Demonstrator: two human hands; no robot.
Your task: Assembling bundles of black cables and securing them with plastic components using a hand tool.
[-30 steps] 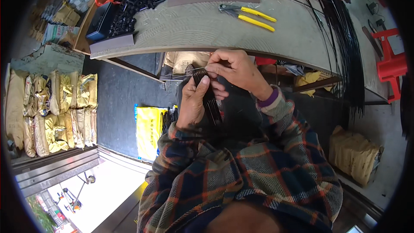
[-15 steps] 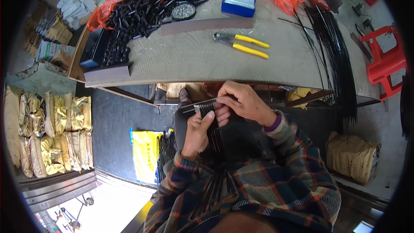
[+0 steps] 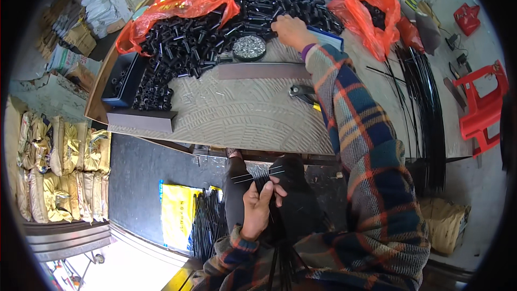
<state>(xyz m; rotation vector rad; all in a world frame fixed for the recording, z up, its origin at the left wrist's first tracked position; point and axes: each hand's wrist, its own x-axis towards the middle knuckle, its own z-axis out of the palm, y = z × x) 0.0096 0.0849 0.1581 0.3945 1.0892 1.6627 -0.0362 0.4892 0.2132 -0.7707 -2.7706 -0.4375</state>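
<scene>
My left hand (image 3: 256, 211) is closed around a bundle of thin black rods (image 3: 262, 177), held above my lap with the thumb pressed along it. Thin metal pins (image 3: 276, 172) stick out crosswise from the bundle's far end on both sides. Stretched across the table, my right hand (image 3: 294, 32) has its fingers bent in at the edge of a heap of black tubular parts (image 3: 264, 8). What its fingertips grip, if anything, is hidden. Beside it is a blue box (image 3: 329, 39), partly covered by the hand and sleeve. Pliers (image 3: 301, 92) with yellow handles lie under my right forearm, mostly hidden.
A round dish of small metal pieces (image 3: 249, 48) stands left of my right hand. Orange plastic bags (image 3: 371, 16) flank the heap. Long black rods (image 3: 425, 108) hang over the table's right side. More rods (image 3: 207, 221) lie by a yellow bag (image 3: 177, 213) at lower left.
My right hand has left the bundle and reached forward across the table to the heap of black parts. My left hand still grips the rods, now lower in view.
</scene>
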